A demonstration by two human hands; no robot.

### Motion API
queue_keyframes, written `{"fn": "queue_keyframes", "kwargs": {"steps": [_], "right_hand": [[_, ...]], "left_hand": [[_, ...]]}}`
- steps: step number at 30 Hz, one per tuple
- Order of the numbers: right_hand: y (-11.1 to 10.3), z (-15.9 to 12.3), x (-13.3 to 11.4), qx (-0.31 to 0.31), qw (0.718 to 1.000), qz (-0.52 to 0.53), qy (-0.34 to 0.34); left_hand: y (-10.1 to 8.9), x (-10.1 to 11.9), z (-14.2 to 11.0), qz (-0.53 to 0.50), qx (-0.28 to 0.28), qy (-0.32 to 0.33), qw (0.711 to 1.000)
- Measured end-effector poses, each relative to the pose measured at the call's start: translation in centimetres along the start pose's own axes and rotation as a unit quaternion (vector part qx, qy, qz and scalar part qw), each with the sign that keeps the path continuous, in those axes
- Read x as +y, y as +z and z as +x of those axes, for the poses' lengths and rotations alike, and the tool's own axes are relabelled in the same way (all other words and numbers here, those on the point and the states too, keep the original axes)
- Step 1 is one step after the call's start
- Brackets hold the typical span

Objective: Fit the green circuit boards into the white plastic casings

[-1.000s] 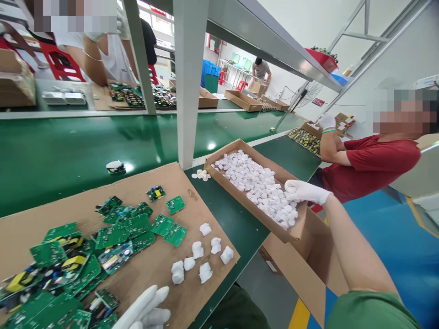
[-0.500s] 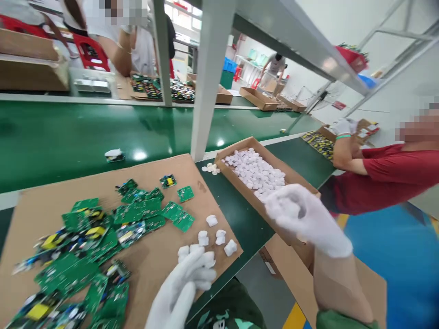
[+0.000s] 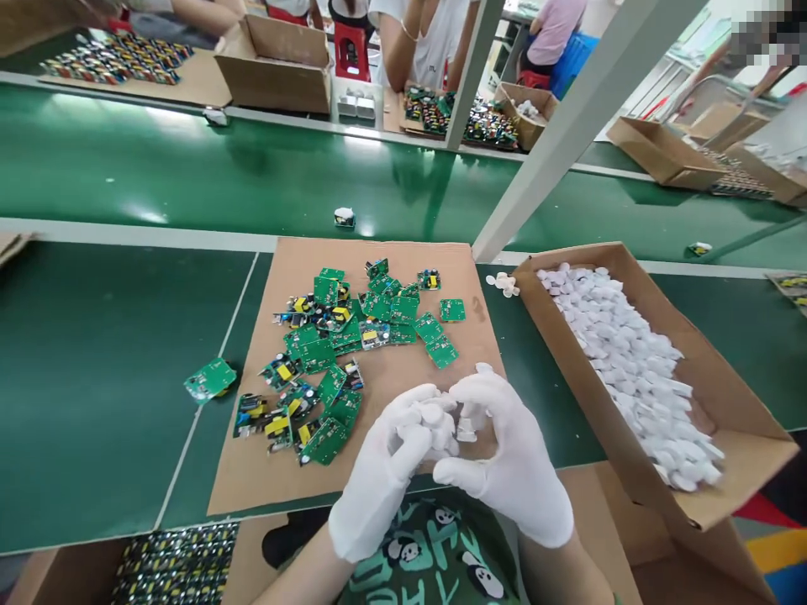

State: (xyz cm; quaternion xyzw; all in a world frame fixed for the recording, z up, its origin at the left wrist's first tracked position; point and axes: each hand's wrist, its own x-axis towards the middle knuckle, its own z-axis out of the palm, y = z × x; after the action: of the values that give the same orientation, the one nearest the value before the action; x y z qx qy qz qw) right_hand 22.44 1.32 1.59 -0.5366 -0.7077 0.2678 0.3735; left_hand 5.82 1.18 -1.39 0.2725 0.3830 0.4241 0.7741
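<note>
My left hand (image 3: 394, 462), in a white glove, is curled around a cluster of small rounded white pieces (image 3: 432, 420). Facing it, my gloved right hand (image 3: 520, 458) is curved, its thumb and fingers apart, with the fingertips close to the left hand. More white pieces (image 3: 467, 425) show in the gap between the hands; whether they rest on the cardboard or touch the right fingers I cannot tell. Both hands are over the near right part of a cardboard sheet (image 3: 391, 395). A pile of green circuit boards (image 3: 319, 355) lies on that sheet, to the left.
To the right, a cardboard box (image 3: 571, 386) holds many white pieces. A single circuit board (image 3: 211, 381) lies left on the green table. Behind runs a green conveyor belt (image 3: 265, 181) carrying a board with a white top (image 3: 344, 218). A white post (image 3: 586, 126) rises behind the sheet.
The view has swung right-to-left and levelled. My right hand has come from beside the box to meet the left hand. The left hand now holds a cluster of white pieces.
</note>
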Motion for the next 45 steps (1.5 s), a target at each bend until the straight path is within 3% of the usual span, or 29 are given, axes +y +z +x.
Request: {"fn": "queue_keyframes", "kwargs": {"steps": [4, 8, 13, 17, 22, 27, 37, 45], "right_hand": [[1.0, -1.2, 0.6, 0.001, 0.999, -0.02, 0.043], [1.6, -1.5, 0.9, 0.006, 0.998, 0.04, 0.039], [1.3, -1.5, 0.8, 0.019, 0.993, 0.092, 0.07], [1.0, -1.5, 0.4, 0.028, 0.997, 0.065, 0.004], [0.7, -1.0, -0.1, 0.018, 0.998, 0.005, -0.054], [0.9, -1.2, 0.4, 0.01, 0.996, -0.031, -0.079], [1.1, -1.0, -0.5, 0.03, 0.99, 0.12, 0.063], [0.5, -0.4, -0.9, 0.075, 0.945, 0.26, 0.181]], "left_hand": [[-0.8, -0.3, -0.3, 0.042, 0.025, 0.021, 0.999], [-1.2, -0.2, -0.4, 0.061, -0.001, 0.053, 0.997], [-1.2, 0.0, -0.2, 0.05, -0.037, 0.046, 0.997], [-0.9, 0.0, 0.1, 0.025, -0.045, 0.037, 0.998], [-0.7, -0.3, 0.1, -0.095, -0.069, 0.003, 0.993], [-0.8, -0.2, 0.1, 0.064, -0.02, 0.067, 0.996], [-0.4, 0.4, 0.2, 0.088, -0.014, 0.035, 0.995], [-0.6, 0.4, -0.1, 0.12, 0.023, 0.05, 0.991]]}}
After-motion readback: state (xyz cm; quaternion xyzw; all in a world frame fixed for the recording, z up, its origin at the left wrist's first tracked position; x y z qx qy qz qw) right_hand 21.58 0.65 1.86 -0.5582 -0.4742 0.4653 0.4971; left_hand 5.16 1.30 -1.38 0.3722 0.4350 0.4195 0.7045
